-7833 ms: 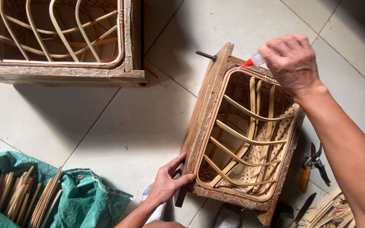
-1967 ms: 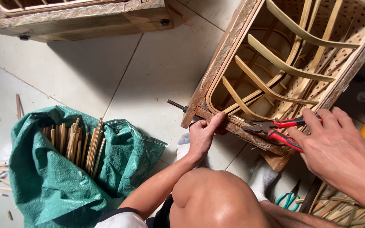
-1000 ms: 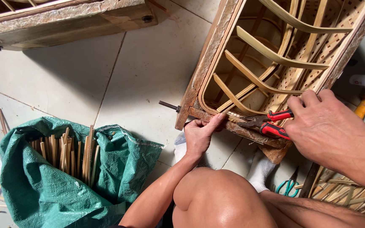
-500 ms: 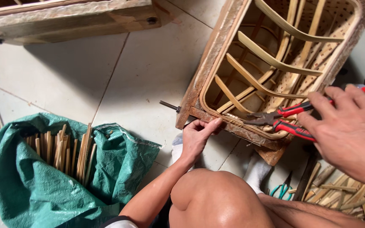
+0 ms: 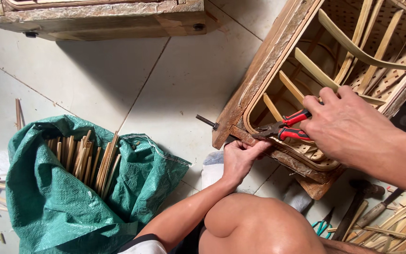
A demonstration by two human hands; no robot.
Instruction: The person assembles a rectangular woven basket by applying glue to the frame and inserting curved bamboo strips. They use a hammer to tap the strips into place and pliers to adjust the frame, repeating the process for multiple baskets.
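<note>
A wooden frame mould point(image 5: 252, 91) with a woven bamboo basket point(image 5: 353, 56) inside it lies on the tiled floor at the upper right. My left hand point(image 5: 240, 157) grips the frame's near lower edge, fingers curled over the wood. My right hand point(image 5: 348, 127) holds red-handled pliers point(image 5: 285, 129), jaws pointing left at the basket's rim close to my left fingertips. My bare knee point(image 5: 259, 226) fills the bottom centre.
A green sack point(image 5: 62, 207) holding several bamboo strips point(image 5: 87, 160) sits at the lower left. A second wooden frame point(image 5: 99, 19) lies along the top. A metal bolt point(image 5: 207, 122) sticks out of the frame's corner. Tools and bamboo scraps point(image 5: 391, 226) lie at the lower right.
My right hand has brought the pliers leftward, so the jaws now sit at the rim beside my left hand. The left hand keeps its grip on the frame edge.
</note>
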